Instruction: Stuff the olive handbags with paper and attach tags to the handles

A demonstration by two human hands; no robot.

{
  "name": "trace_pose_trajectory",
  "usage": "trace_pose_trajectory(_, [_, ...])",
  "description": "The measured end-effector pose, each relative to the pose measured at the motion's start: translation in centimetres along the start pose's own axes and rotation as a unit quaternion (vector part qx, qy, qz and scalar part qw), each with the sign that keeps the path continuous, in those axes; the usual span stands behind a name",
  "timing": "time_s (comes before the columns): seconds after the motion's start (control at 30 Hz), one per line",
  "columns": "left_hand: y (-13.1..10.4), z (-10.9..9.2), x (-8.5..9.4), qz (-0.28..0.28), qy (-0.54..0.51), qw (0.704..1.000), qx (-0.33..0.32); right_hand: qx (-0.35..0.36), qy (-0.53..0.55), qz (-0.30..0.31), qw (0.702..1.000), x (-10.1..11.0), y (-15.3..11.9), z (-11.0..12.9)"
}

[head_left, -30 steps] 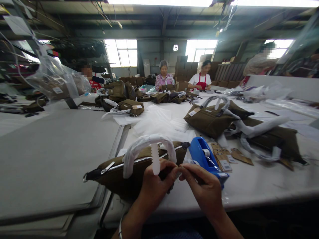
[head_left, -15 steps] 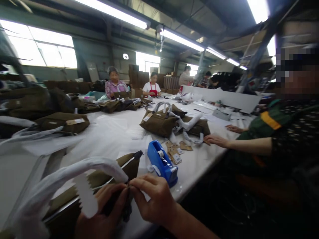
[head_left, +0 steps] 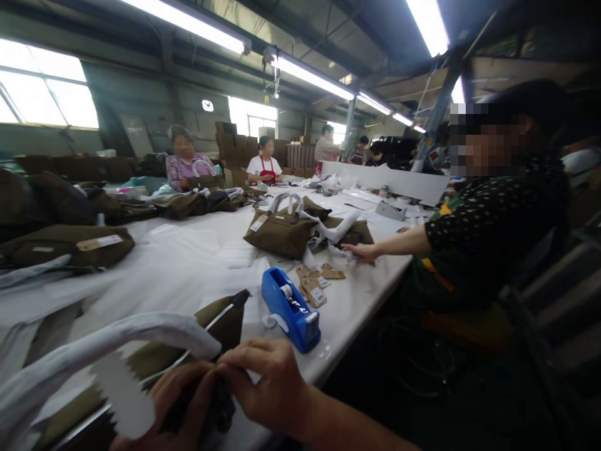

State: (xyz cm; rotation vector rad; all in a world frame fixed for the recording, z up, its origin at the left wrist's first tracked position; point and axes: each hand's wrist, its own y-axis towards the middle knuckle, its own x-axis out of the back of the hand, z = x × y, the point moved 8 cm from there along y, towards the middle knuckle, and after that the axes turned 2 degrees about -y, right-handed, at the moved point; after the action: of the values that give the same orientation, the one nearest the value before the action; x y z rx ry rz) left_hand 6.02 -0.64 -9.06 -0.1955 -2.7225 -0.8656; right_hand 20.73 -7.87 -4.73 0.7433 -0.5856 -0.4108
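Note:
An olive-brown handbag (head_left: 230, 322) with a pale zip line lies in front of me at the lower left. Its handle (head_left: 154, 322) is wrapped in white padding and arches over the bag. At the handle's near end, my left hand (head_left: 181, 401) and my right hand (head_left: 270, 382) meet, both with fingers closed in a pinch. The small part between the fingertips is hidden. A white flat piece with toothed edges (head_left: 124, 394) sticks up beside my left fingers, below the handle. Just beyond my right hand stands a blue tape dispenser (head_left: 291, 310).
Brown paper tags (head_left: 312, 288) lie behind the dispenser. Further back sit brown handbags with wrapped handles (head_left: 282, 235). A co-worker's hand (head_left: 361, 250) reaches to them from the right. More bags (head_left: 66, 247) lie at left on the white table (head_left: 188, 275). Other people sit farther off.
The view has swung right, so things sit farther left. The co-worker at right has leaned in, with a hand nearer the bags. My hands keep their pinch at the handle end.

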Motion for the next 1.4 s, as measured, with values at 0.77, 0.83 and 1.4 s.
trace_pose_trajectory(0.77, [-5.9,-2.4,0.0,0.052,0.208,0.971,0.108,-0.23,0.098,-0.001,0.968,-1.9,-6.2,-7.4])
trace_pose_trajectory(0.83, [-5.6,-2.3,-0.2,0.042,0.255,0.958,0.121,-0.262,0.137,0.02,0.955,-1.9,-6.2,-7.9])
trace_pose_trajectory(1.4, [-5.0,0.9,-1.6,0.03,-0.126,0.939,0.317,-0.15,0.095,0.102,0.979,0.0,-3.1,-7.8])
